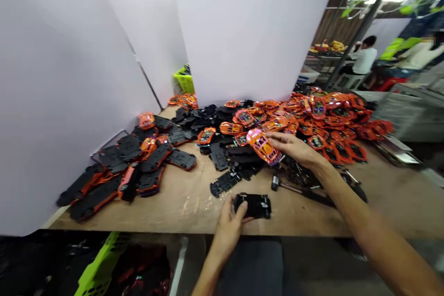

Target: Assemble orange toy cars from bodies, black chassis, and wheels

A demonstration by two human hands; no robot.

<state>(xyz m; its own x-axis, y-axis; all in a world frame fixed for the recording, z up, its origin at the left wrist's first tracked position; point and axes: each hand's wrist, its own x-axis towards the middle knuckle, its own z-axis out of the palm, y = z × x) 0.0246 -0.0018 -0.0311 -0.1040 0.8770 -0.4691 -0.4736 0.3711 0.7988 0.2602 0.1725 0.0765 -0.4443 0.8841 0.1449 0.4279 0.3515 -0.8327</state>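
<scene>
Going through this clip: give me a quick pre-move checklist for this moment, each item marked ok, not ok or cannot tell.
1. Right hand holding the pink-and-orange plastic toy car shell: ok.
2. Left hand holding the black plastic toy car chassis: ok.
3. Shell and chassis joined: not ok, they are apart.
4. Chassis clips or fixing points undamaged: cannot tell, fingers and angle hide them.
5. Dark-headed hammer lying near the right hand on the plywood table: ok.

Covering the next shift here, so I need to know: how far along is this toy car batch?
Done: the black bases with orange shells at the left look joined. In hand: the left hand holds a black base, the right hand a pink-orange shell. Left: the heap of orange shells and loose black bases.
</scene>
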